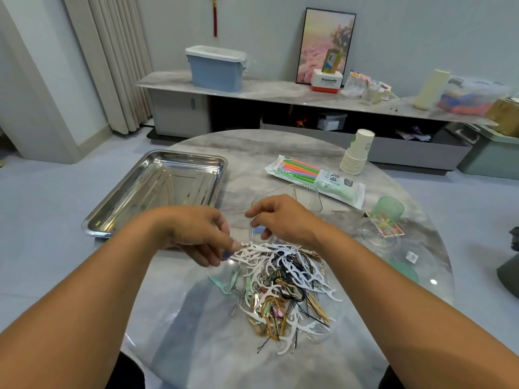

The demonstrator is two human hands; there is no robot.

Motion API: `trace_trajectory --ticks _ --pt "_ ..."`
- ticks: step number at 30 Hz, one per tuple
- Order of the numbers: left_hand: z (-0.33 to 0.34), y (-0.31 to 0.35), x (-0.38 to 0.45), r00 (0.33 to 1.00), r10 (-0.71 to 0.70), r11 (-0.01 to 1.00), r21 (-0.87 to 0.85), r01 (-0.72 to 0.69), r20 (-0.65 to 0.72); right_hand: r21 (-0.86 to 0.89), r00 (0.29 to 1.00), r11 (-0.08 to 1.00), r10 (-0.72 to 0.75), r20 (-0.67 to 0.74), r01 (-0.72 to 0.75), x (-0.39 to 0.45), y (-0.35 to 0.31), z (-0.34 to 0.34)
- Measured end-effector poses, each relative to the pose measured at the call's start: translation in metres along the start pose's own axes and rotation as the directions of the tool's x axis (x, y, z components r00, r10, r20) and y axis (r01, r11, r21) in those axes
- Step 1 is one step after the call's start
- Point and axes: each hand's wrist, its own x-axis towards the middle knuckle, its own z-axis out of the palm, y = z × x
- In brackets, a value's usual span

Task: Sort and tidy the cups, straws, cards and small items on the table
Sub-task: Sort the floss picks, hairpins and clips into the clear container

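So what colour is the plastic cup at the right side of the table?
The plastic cup is translucent green, seen in the head view.

A tangled pile of floss picks, hairpins and clips (pixel 283 287) lies on the desk (pixel 196 318), behind it a straw pack (pixel 314 176), stacked paper cups (pixel 357 153), a green cup (pixel 389 210) and cards (pixel 391 229).

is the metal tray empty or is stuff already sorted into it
Empty. The rectangular stainless steel tray shows only bare, shiny bottom with reflections; the mixed pile of white floss picks, hairpins and clips lies on the table beside it.
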Motion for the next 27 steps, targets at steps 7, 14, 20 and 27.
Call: trace_trajectory --ticks 7,14,20,27 --pt "0.000 0.008 0.001 0.995 0.098 0.843 -0.529 -0.099 -0.031 0.336 0.980 0.941 -0.048 0.196 -0.021 -0.004 0.004 -0.017" --pt "0.003 0.000 0.017 0.944 0.045 0.967 -0.222 -0.123 -0.326 -0.060 0.943 0.998 -0.041 -0.330 0.023 0.009 0.008 -0.023" --pt "0.022 -0.020 0.027 0.948 -0.012 0.917 0.375 0.137 -0.318 -0.477 0.862 0.872 -0.153 -0.482 -0.112 0.024 0.022 0.002" --pt "0.042 -0.028 0.035 0.976 0.127 0.788 0.616 0.007 -0.174 -0.518 0.829 0.854 -0.247 -0.501 -0.058 0.012 0.013 0.000"
